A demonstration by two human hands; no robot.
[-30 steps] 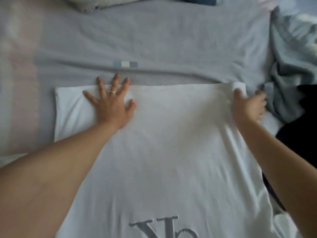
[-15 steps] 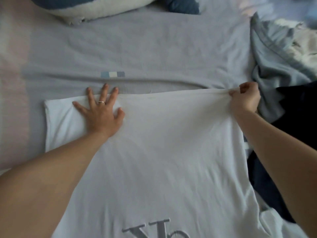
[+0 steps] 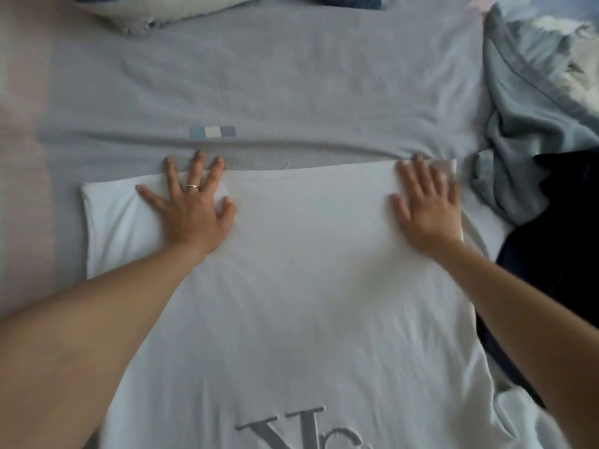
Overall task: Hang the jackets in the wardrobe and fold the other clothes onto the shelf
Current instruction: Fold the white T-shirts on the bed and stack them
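Observation:
A white T-shirt (image 3: 308, 286) with grey lettering near its lower edge lies spread flat on the bed. My left hand (image 3: 191, 209) presses flat on the shirt's far left part, fingers spread, a ring on one finger. My right hand (image 3: 428, 205) lies flat on the far right corner of the shirt, fingers straight. A grey-blue garment (image 3: 525, 124) is heaped at the right, and a dark navy garment (image 3: 557, 254) lies beside it.
The bed is covered by a grey sheet (image 3: 291, 76) with a small striped label (image 3: 212, 131). A pillow (image 3: 162, 8) sits at the top left. A pale pink strip (image 3: 22, 157) runs along the left side.
My right hand has let go of the shirt's far right corner and now lies flat on it. My left hand stays pressed on the shirt.

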